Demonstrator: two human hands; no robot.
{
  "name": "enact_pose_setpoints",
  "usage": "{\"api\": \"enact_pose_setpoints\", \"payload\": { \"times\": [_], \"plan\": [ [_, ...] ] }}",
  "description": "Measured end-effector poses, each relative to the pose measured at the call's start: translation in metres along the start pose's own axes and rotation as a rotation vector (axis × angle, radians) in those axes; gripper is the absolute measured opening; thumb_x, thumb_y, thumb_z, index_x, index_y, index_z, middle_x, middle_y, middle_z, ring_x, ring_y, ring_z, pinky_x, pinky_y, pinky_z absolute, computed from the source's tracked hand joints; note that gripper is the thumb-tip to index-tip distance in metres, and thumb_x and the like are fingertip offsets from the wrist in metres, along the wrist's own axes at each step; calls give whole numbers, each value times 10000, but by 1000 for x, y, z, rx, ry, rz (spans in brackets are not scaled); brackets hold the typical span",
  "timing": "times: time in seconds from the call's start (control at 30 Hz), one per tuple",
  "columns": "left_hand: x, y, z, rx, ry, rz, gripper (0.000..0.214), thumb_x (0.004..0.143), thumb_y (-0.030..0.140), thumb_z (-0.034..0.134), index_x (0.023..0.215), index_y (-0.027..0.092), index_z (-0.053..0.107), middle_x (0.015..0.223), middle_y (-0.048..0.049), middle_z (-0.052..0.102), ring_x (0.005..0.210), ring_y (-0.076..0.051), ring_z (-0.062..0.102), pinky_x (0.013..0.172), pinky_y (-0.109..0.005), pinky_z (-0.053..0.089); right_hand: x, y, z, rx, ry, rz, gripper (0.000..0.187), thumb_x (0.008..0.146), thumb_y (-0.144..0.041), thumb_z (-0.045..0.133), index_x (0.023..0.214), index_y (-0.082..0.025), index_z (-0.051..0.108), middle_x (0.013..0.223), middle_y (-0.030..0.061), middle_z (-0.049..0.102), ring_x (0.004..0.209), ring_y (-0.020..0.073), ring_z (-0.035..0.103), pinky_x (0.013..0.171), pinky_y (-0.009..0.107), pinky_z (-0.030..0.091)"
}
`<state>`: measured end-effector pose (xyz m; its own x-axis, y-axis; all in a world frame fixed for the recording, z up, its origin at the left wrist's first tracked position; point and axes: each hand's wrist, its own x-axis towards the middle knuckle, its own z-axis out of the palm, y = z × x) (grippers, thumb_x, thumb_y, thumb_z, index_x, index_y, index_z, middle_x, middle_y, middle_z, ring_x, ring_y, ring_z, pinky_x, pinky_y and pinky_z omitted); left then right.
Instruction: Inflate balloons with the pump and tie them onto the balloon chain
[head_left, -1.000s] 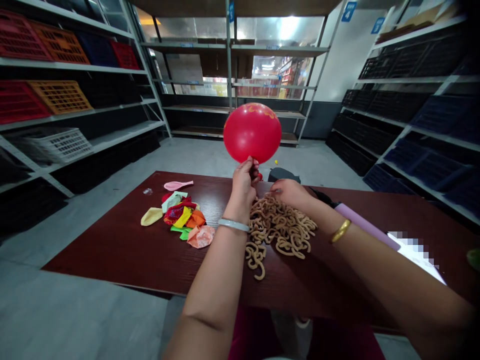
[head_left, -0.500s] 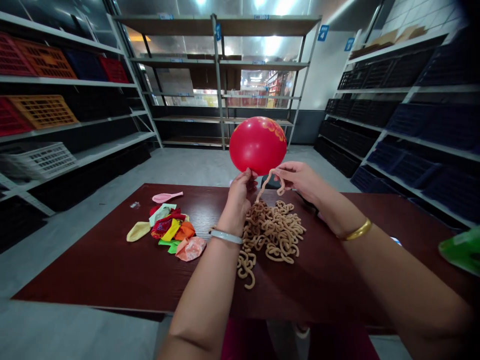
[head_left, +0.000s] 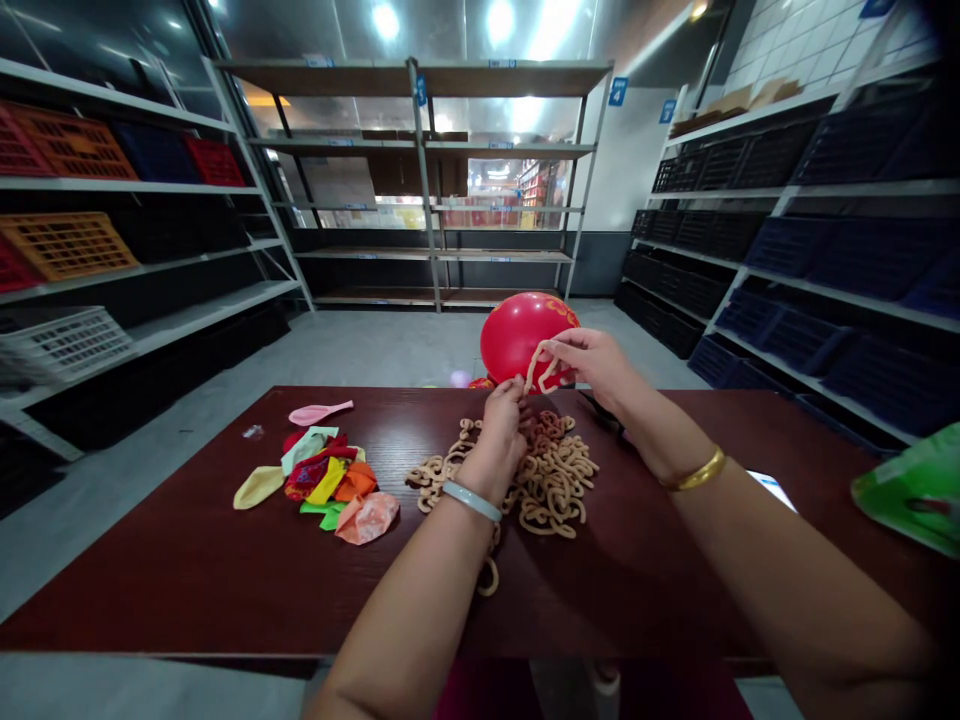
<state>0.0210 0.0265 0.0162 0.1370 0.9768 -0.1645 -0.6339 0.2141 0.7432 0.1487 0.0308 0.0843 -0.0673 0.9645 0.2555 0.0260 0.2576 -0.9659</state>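
Observation:
A blown-up red balloon (head_left: 514, 335) with yellow markings is upright just past the table's far edge. My left hand (head_left: 504, 425) is closed in a pinch below it, where its neck meets a tan cord; the neck itself is hidden by my fingers. Between finger and thumb, my right hand (head_left: 596, 362) grips a loop of the tan cord (head_left: 534, 362) in front of the balloon. Under both hands lies a tangled heap of the same cord (head_left: 559, 485), partly covered by my left forearm.
Left on the dark table (head_left: 187, 560) are several limp balloons (head_left: 326, 482) in a pile and a pink one (head_left: 319, 413). At right are a phone-like bright screen (head_left: 772, 488) and a green packet (head_left: 911, 495). Shelves (head_left: 517, 150) with crates surround the table.
The balloon and my left hand have come lower, and the balloon sits partly behind my right hand. Both hands keep their grip, the cord loop now closer to my left fingers. The view has tilted up.

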Motion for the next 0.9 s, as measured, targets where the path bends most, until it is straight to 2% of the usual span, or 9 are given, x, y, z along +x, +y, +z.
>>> {"api": "enact_pose_setpoints", "payload": {
  "times": [0.2,0.27,0.4,0.47,0.6,0.67,0.73,0.83,0.9],
  "plan": [
    [9,-12,-1,111,-13,83,141,709,253,652,721,160,546,489,83,361,364,-33,304,386,-159,230,10,-6,4,-14,38,-33,189,680,-374,738,670,-217,634,625,13,630,458,120,537,428,280,447],
    [8,-15,1,102,-27,89,133,682,227,652,702,157,541,493,79,367,375,-33,316,392,-157,232,16,-9,14,-22,-58,-73,173,693,-382,732,723,-232,651,650,15,645,515,139,571,485,301,480],
    [3,-13,2,56,-61,100,166,628,175,614,644,168,449,515,69,374,408,-38,339,397,-156,235,26,-20,36,-144,-380,-147,243,745,-392,696,953,-267,686,926,36,699,836,186,639,714,329,525],
    [2,-9,1,3,-109,89,175,614,158,596,644,172,424,526,67,364,412,-36,322,389,-156,212,27,-27,42,-260,-441,-195,272,763,-371,681,1013,-265,682,991,39,692,890,192,632,743,330,518],
    [3,1,-1,-97,-195,77,179,616,127,582,651,174,413,533,69,336,404,-32,289,370,-158,156,10,-34,34,-460,-329,-298,204,827,-388,591,891,-223,692,799,35,686,703,158,631,630,298,492],
    [3,8,-2,-105,-199,96,180,634,131,593,655,172,419,532,68,337,406,-33,301,367,-155,152,-5,-26,22,-532,-296,-237,307,857,-453,524,753,-204,671,660,23,657,538,127,588,519,270,445],
    [0,14,0,-117,-196,105,179,646,132,602,656,169,427,523,72,325,401,-30,297,364,-149,144,-17,-9,10,-527,-295,-98,357,850,-477,518,683,-193,654,580,15,633,471,119,557,474,254,412],
    [-8,23,6,-164,-212,92,173,651,102,613,667,157,450,520,79,312,394,-19,270,361,-140,132,-22,27,4,-273,-209,63,288,762,-403,632,569,-189,617,492,-4,579,488,130,532,509,254,425],
    [-15,26,11,-206,-258,35,160,672,90,617,681,147,468,532,74,326,400,-14,278,359,-135,137,-18,47,11,-164,-154,60,182,753,-366,629,658,-210,633,582,-14,620,617,148,574,606,266,469]
  ]
}}
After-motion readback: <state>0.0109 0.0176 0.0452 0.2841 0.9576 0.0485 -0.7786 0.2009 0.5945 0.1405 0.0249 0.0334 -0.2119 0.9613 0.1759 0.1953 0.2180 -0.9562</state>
